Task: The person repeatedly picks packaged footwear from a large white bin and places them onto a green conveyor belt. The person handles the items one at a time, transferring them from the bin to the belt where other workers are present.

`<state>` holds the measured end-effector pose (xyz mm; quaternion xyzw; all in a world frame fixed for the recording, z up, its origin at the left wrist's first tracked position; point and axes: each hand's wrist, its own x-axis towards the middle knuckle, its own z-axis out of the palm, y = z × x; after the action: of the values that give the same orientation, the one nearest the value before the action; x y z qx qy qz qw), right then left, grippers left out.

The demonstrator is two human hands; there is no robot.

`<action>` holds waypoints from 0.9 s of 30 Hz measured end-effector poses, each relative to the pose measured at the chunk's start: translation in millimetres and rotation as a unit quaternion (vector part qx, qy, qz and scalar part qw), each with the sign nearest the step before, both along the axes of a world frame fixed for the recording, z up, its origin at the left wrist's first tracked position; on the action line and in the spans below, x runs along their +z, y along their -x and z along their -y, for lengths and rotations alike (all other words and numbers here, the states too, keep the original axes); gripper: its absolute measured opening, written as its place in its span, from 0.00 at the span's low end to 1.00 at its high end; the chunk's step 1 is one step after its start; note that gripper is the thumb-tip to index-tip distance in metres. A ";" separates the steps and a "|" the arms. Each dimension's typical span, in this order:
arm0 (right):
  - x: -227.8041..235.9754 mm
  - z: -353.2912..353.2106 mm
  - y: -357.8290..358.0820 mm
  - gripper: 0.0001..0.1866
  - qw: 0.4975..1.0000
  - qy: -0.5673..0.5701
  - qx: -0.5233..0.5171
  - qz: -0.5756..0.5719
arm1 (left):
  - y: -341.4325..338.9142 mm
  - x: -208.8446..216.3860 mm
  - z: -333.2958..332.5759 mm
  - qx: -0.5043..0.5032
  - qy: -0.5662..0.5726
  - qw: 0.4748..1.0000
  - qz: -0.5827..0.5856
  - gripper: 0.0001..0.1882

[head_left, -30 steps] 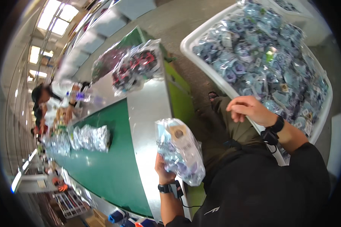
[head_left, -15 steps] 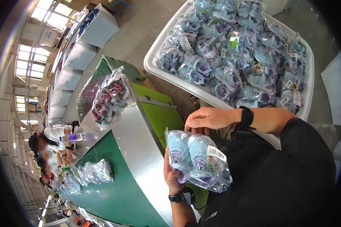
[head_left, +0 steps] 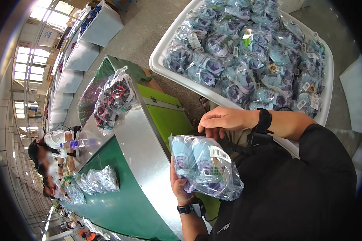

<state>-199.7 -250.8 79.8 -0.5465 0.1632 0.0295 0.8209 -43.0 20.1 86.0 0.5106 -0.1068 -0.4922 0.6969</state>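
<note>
In the head view, a clear plastic bag of light blue and purple shoes (head_left: 205,166) was clamped in the bare left hand (head_left: 182,190), to the right of the long, flat green belt (head_left: 108,211). The bare right hand (head_left: 229,119), also right of the belt, was held apart from the left, fingers loosely bent; whether the bag was touched could not be told. A white, rounded plastic bin (head_left: 177,81), filled with similar bagged shoes (head_left: 245,78), was placed beyond the belt's upper right
</note>
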 end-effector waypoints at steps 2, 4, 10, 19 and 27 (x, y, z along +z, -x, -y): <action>-4.9 0.9 -1.4 0.21 1.000 -0.007 -0.014 0.002 | -0.3 -1.1 -2.3 0.016 -0.028 0.998 -0.045 0.51; -12.2 0.3 -5.8 0.21 0.999 -0.017 -0.031 -0.003 | 2.5 -1.1 -6.9 0.039 -0.062 0.987 -0.143 0.46; -34.7 5.2 -14.6 0.19 0.992 -0.090 -0.057 -0.069 | 8.2 -11.6 -8.0 0.110 -0.092 0.963 -0.229 0.24; -60.5 3.8 -21.0 0.27 0.991 -0.111 0.018 -0.077 | 10.9 5.1 -16.0 -0.064 0.039 0.990 -0.118 0.44; -38.9 -21.4 -16.5 0.31 0.991 -0.014 0.133 -0.013 | 29.8 35.7 19.9 -0.125 -0.040 0.991 0.000 0.38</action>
<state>-183.1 -229.4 40.9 -0.5510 0.0995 0.1480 0.8152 -72.8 0.3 121.7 0.5207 -0.1502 -0.5793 0.6089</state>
